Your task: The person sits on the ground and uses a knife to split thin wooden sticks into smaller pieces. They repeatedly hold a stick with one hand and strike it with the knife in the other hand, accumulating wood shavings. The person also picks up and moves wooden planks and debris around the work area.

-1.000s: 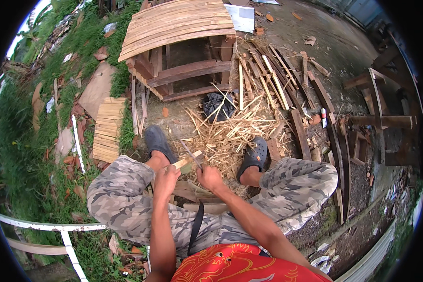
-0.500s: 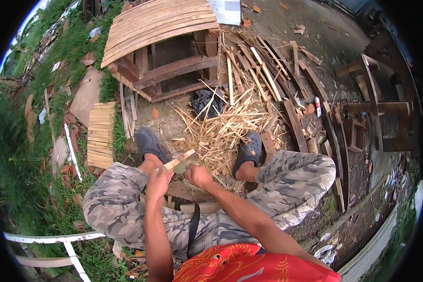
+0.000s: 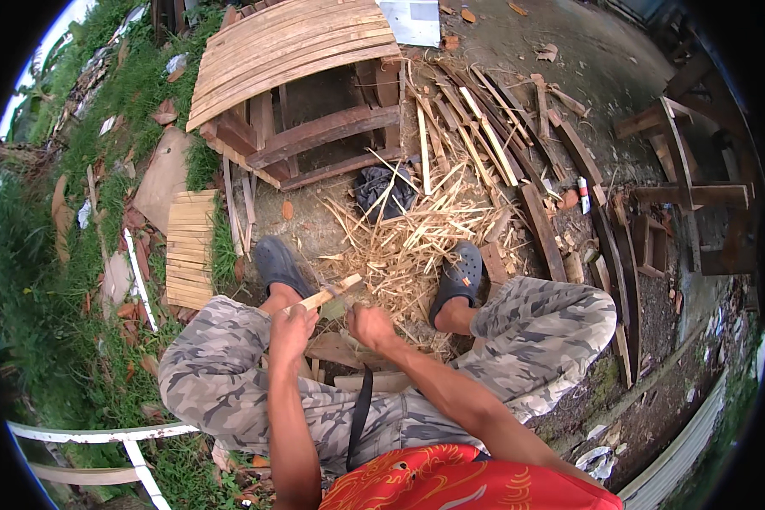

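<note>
A pale split strip of wood or bamboo (image 3: 333, 291) slants up and away from my left hand (image 3: 292, 330), whose fingers are wrapped round its near end. Just to the right, my right hand (image 3: 371, 326) is closed in a fist on what looks like a knife (image 3: 338, 293). Its thin greyish blade is blurred and lies against or very near the strip; the handle is hidden in the fist. Both hands are low between my knees. Beyond them, a heap of pale shavings and slivers (image 3: 416, 229) spreads over the ground between my dark clogs.
A slatted wooden frame (image 3: 314, 140) stands ahead. A small slatted panel (image 3: 191, 246) lies on the grass at left. Dark planks (image 3: 540, 229) and thin strips lie to the right, near a wooden stand (image 3: 680, 153). A black plastic bag (image 3: 382, 191) sits by the shavings.
The whole scene has shifted slightly to the right in the picture. My hands keep nearly the same places around the strip, with both grips unchanged.
</note>
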Demonstrator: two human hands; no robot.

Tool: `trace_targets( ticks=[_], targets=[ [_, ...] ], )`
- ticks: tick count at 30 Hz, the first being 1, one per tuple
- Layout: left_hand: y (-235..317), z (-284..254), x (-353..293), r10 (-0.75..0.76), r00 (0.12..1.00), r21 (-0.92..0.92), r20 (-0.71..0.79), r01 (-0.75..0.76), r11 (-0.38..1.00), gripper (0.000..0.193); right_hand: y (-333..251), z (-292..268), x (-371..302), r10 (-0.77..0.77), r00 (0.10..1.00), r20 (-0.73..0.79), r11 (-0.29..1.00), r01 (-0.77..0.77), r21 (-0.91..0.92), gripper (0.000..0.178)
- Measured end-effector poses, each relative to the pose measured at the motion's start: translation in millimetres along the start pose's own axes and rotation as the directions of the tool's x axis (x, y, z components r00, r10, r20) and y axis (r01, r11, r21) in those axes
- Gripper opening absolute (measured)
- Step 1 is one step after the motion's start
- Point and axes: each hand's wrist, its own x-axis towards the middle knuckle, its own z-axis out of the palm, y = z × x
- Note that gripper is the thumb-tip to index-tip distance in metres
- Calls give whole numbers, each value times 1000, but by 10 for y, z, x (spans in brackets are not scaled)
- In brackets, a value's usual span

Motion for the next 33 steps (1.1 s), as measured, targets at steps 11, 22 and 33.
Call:
trace_targets(
  ticks=[11,22,33],
  targets=[
    [-19,54,32,41,998,-119,-49,-47,992,43,55,-14,-36,-107,994,24,994,108,-34,29],
    [-54,50,71,78,997,-19,-20,-78,997,45,65,63,-17,119,992,35,991,-121,63,31],
    [-62,-36,-11,7,1000,13,3,-7,1000,39,-34,75,-23,-148,988,-36,960,153,233,29]
  ],
)
